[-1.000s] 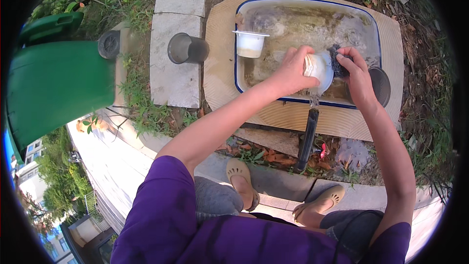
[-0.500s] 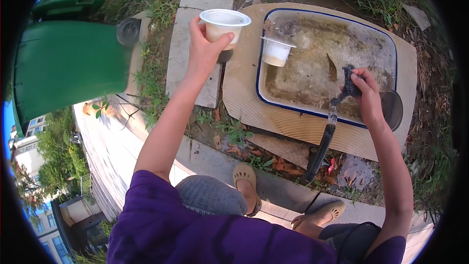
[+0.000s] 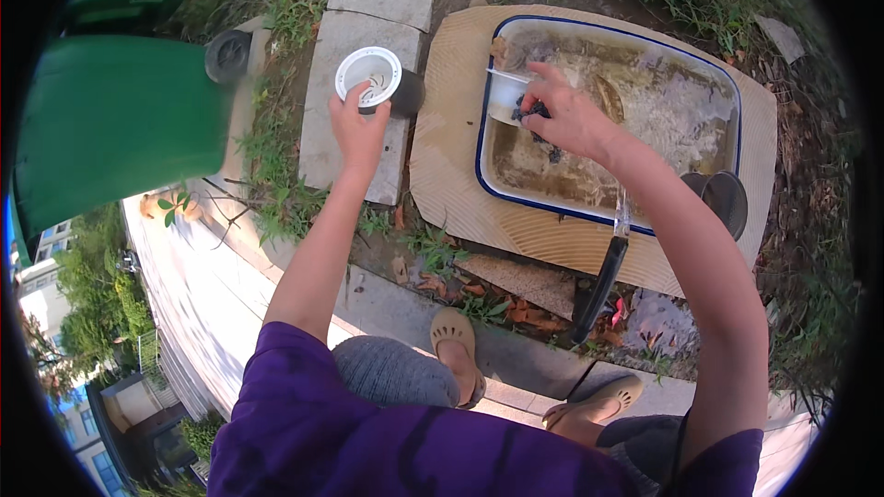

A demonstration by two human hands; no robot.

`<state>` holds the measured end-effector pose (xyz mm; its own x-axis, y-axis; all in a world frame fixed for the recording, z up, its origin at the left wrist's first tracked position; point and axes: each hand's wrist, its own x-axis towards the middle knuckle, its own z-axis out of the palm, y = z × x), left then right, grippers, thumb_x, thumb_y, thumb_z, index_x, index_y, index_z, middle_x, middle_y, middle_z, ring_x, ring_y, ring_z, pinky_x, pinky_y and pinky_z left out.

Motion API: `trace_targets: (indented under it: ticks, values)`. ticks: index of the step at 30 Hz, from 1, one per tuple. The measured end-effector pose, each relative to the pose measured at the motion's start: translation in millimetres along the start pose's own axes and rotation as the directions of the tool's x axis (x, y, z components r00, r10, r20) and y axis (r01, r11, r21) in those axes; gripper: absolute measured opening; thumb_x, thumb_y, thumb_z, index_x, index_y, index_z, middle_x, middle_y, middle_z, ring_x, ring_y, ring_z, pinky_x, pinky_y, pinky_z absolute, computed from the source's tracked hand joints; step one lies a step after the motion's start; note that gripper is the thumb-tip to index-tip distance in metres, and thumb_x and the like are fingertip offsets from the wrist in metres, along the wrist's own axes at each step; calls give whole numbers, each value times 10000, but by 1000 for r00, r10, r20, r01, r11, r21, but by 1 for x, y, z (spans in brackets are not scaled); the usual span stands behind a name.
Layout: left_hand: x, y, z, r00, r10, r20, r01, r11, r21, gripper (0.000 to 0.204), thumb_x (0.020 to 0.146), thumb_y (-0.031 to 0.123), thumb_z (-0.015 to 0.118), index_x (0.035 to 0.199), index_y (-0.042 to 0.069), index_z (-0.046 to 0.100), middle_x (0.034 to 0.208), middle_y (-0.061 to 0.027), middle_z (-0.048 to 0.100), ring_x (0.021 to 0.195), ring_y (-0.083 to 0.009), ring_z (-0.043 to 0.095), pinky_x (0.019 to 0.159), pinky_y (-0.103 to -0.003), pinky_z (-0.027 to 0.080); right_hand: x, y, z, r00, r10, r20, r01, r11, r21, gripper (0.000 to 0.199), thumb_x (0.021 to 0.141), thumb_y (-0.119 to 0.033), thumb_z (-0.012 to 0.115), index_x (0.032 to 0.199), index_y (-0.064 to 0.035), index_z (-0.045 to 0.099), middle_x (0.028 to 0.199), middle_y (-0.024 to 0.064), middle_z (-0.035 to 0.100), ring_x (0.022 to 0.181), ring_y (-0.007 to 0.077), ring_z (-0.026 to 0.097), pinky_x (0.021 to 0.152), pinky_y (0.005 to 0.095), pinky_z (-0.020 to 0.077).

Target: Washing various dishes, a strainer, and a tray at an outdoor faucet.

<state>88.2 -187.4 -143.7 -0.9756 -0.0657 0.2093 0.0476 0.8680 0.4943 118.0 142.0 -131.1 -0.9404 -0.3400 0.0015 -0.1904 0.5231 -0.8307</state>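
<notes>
My left hand point(image 3: 357, 124) grips a white plastic cup point(image 3: 368, 76) by its side, tilted so that slots show in its bottom. Just behind that cup is a dark cylindrical container point(image 3: 408, 94) by the stone slab. Over the left part of a blue-rimmed white enamel tray point(image 3: 589, 213), my right hand point(image 3: 566, 115) pinches a dark, wet, clumpy material point(image 3: 532, 112), its fingers partly hiding it. A second white cup point(image 3: 503, 97) stands in the tray, right beside those fingers. Shallow, murky water with brown residue covers the tray's bottom.
A black-handled tool point(image 3: 600, 287) leans on the tray's near edge, its shiny end inside. By the right corner lies a dark mesh cup point(image 3: 726, 202). The tray rests on a tan board point(image 3: 447, 152). Stone slabs point(image 3: 368, 41) and a green wheeled bin point(image 3: 120, 120) are at left.
My right hand has moved left across the tray with the dark clump, up to the standing white cup. My left hand has lowered its cup and tipped its mouth toward me.
</notes>
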Motion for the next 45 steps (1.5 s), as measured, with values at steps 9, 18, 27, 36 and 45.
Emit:
trace_targets:
  ticks: [9,18,27,36,45]
  values:
    - [-14,58,-20,998,50,-26,-55,975,-214,257,814,137,569,1057,57,584,1181,-134,419,995,-224,495,818,-320,420,-46,-7,-1,970,-243,20,233,901,-367,161,766,-31,570,920,-12,527,1090,171,468,928,355,529,817,419,461]
    - [-61,188,79,346,318,883,915,-322,-243,709,849,636,440,1329,117,382,1231,-131,502,1136,-288,487,891,-434,452,-101,-27,-40,991,-85,-101,83,996,-23,173,773,-19,612,914,-28,511,1153,162,436,998,342,521,824,395,451]
    - [-74,194,104,302,159,940,941,111,-321,555,906,559,405,1283,153,435,1240,-72,522,1137,-214,514,917,-439,449,-144,-2,-65,816,575,-54,-350,567,745,192,843,-176,615,975,-44,575,1025,38,546,874,126,513,798,239,407]
    - [-105,217,124,210,204,956,972,64,-227,599,870,571,474,1246,106,470,1175,-75,559,1092,-229,546,921,-460,443,-140,19,-32,838,541,72,-447,604,660,339,852,-146,594,1141,-11,478,1018,76,560,948,128,519,848,278,419]
    - [-118,222,139,108,-20,994,994,32,-107,463,913,480,432,1180,112,523,1134,-86,580,1038,-230,567,905,-458,452,-157,42,-31,946,-322,-31,270,839,-472,240,730,-64,574,966,-85,610,991,74,611,929,267,585,846,374,461]
